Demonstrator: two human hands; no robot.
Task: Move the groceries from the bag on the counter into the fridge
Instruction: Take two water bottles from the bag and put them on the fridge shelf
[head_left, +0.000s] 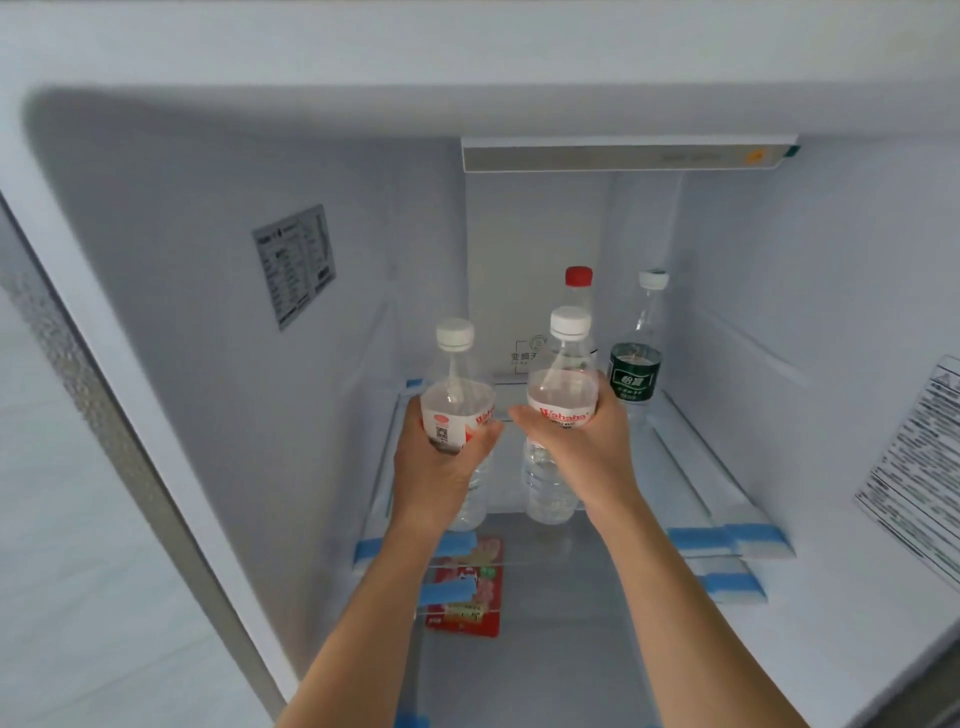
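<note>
Both my hands reach into the open fridge. My left hand (439, 467) grips a clear water bottle (457, 395) with a white cap and a red-and-white label. My right hand (582, 447) grips a second such bottle (563, 384) around its label. Both bottles stand upright with their bases at the front of the glass shelf (691, 483). Behind them stand a red-capped bottle (578, 280) and a white-capped bottle with a green label (636, 364).
A red snack packet (467, 597) lies on the lower shelf under the glass. Blue tape strips (698, 538) mark the shelf's front corners. Stickers sit on the left wall (294, 265) and right wall (919, 478). The shelf's right part holds nothing.
</note>
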